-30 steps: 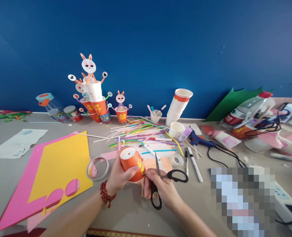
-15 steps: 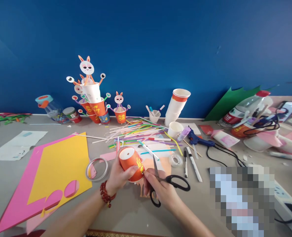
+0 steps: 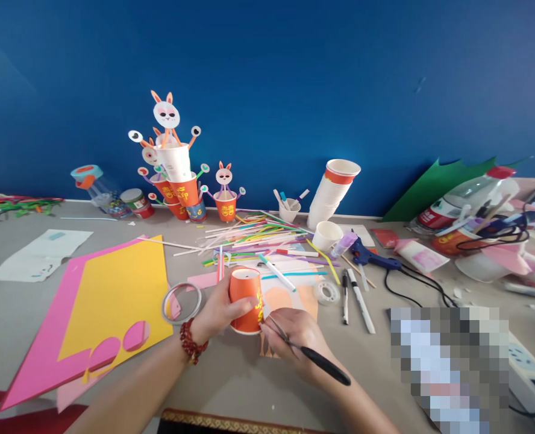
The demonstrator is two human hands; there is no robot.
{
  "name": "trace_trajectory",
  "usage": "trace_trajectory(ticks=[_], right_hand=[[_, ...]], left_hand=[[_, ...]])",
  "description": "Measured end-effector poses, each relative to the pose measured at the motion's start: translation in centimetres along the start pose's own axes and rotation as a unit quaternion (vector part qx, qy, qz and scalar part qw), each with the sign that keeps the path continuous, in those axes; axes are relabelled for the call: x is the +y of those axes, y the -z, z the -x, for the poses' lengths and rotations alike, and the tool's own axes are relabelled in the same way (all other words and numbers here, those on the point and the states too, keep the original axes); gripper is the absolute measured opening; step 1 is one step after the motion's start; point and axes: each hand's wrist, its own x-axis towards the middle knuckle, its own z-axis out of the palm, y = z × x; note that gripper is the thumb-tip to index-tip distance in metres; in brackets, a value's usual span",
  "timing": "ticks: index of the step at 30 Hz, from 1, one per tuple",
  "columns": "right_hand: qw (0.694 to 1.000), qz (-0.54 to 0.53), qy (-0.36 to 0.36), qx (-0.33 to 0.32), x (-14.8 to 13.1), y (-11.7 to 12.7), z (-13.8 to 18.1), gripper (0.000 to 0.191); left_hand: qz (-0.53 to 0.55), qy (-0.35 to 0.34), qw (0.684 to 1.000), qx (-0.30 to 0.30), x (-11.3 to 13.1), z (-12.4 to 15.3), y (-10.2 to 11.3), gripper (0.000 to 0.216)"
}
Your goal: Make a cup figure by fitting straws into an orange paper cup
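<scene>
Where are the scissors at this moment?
Head view, low centre: the scissors are in the right hand, tips at the lower edge of the orange cup held by the left hand.

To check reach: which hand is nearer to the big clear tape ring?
Left. The left hand, holding the orange cup, is just beside the tape ring; the right hand, holding scissors, is beyond the cup.

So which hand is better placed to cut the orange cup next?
Probably the right hand: it holds the scissors, with their tip against the orange cup. The left hand is busy gripping the cup.
</scene>
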Motion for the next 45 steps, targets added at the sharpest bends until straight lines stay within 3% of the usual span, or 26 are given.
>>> trace_trajectory(ticks=[8,15,19,22,28,35,40,45], right_hand=[[0.987,0.095,0.133,-0.003,1.2,-0.4,0.2,0.028],[0.982,0.129,0.136,0.010,1.2,0.0,0.2,0.024],[0.974,0.171,0.146,-0.001,1.0,0.1,0.0,0.023],[0.972,0.190,0.138,0.008,0.9,-0.1,0.0,0.024],[0.988,0.138,0.063,0.012,0.6,-0.4,0.3,0.033],[0.997,-0.037,-0.074,0.005,-0.1,-0.6,0.6,0.041],[0.953,-0.210,-0.218,-0.005,0.0,-1.5,0.9,0.046],[0.882,-0.382,-0.275,0.022,0.0,-2.3,0.5,0.051]], left_hand=[[-0.016,0.029,0.998,-0.058,0.6,0.0,0.1,0.049],[0.118,0.076,0.988,-0.067,0.8,0.1,-0.7,0.052],[0.097,0.134,0.984,-0.061,0.7,0.1,-1.0,0.044],[0.038,0.114,0.992,-0.041,0.5,0.0,-0.9,0.044],[-0.084,-0.040,0.996,-0.005,0.2,-0.1,-0.3,0.046],[-0.119,-0.124,0.985,0.016,0.2,0.1,-0.1,0.055],[-0.123,-0.152,0.980,0.033,0.2,0.4,-0.1,0.059],[-0.072,-0.166,0.983,0.016,0.0,0.4,-0.3,0.062]])
